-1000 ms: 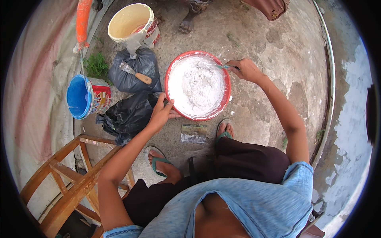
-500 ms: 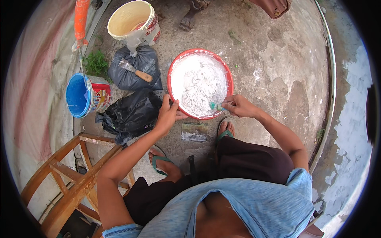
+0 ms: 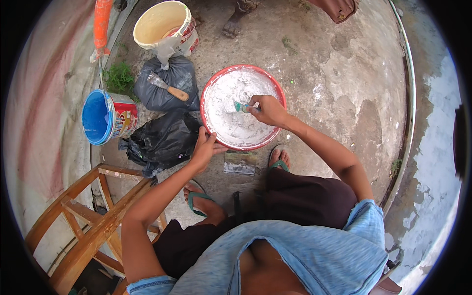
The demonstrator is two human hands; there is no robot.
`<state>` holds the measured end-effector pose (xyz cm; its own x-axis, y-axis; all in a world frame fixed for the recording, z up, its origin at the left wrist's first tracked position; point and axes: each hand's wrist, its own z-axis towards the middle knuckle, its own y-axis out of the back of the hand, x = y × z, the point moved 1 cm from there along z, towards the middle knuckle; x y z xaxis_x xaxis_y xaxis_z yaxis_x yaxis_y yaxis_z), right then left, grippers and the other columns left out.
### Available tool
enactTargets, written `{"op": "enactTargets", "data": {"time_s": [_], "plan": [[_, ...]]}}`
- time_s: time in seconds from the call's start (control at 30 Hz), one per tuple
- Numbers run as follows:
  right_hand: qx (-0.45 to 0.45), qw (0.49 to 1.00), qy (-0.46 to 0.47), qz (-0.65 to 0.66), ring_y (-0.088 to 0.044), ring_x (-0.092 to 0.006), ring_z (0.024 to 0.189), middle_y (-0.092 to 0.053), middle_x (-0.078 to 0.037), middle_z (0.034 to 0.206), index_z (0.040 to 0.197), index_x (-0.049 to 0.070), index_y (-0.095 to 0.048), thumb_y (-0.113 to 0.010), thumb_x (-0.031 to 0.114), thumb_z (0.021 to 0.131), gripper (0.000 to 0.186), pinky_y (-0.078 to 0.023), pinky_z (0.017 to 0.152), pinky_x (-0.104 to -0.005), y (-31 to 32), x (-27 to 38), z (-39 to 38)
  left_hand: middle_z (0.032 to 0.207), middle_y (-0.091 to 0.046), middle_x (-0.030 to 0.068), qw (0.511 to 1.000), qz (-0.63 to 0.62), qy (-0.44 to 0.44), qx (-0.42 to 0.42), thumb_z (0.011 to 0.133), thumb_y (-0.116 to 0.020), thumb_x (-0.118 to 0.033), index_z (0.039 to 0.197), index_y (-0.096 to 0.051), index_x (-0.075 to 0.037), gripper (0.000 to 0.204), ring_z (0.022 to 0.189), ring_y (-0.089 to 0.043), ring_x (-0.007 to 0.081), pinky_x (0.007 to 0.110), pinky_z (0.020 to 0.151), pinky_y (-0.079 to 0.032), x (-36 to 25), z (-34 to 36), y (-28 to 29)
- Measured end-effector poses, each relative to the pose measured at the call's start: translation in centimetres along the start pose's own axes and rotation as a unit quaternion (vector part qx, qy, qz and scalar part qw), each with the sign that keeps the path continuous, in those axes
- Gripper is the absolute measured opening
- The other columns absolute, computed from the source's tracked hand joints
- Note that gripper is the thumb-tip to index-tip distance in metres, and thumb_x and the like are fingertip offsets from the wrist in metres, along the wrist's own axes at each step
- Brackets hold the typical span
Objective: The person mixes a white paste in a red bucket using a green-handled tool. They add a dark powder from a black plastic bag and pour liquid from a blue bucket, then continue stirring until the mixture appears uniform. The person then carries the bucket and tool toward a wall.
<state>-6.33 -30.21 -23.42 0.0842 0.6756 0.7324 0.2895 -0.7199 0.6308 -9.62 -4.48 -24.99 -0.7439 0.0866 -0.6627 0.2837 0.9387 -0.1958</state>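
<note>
A round red basin [image 3: 204,94] full of thick white paste [image 3: 226,93] is in front of me. My left hand [image 3: 204,150] grips the basin's near left rim, thumb on top and fingers against the outside. Over the paste, right of the middle, my right hand [image 3: 269,109] is closed on a small green tool [image 3: 240,106]. The tool's end dips into the paste, so its kind cannot be made out. The paste looks wet and smeared, with ridges around the tool.
Left of the basin lie a grey tied bag [image 3: 169,101] with a wooden-handled scraper [image 3: 169,88] on it, and a black plastic bag [image 3: 164,140]. A blue-lined bucket [image 3: 97,118] and a cream bucket [image 3: 160,22] stand beyond. A wooden frame [image 3: 93,221] is near my left arm.
My right hand has moved left and away from me, from the near right rim to over the paste, taking the tool along. The basin has shifted slightly left, and the heaped paste is flatter.
</note>
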Motion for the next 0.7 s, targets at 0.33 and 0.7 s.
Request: {"op": "enactTargets", "data": {"time_s": [0.33,0.7], "plan": [[0.012,0.979,-0.03,-0.201,-0.066,-0.0375,0.073,-0.067,-0.019,0.076,0.087,0.004,-0.069,-0.066,0.022,0.087,0.018,-0.052,0.066,-0.0479,6.1,1.1,-3.8,0.114,-0.052,0.0141,0.998,0.043,-0.046,0.021,0.105,-0.04,-0.016,0.123,-0.035,-0.005,0.021,0.088,-0.067,0.0217,0.038,0.077,-0.061,-2.7,0.1,0.9],[-0.061,0.962,0.129,-0.234,-0.064,-0.0376,0.064,-0.063,-0.018,0.071,0.099,0.003,-0.06,-0.06,0.019,0.091,0.018,-0.05,0.057,-0.0482,-0.1,0.0,0.5,0.119,-0.053,0.0159,0.997,0.057,-0.034,0.046,0.106,-0.04,-0.023,0.129,-0.034,-0.007,0.029,0.088,-0.067,0.0219,0.038,0.078,-0.06,-3.6,0.4,0.4]]}}
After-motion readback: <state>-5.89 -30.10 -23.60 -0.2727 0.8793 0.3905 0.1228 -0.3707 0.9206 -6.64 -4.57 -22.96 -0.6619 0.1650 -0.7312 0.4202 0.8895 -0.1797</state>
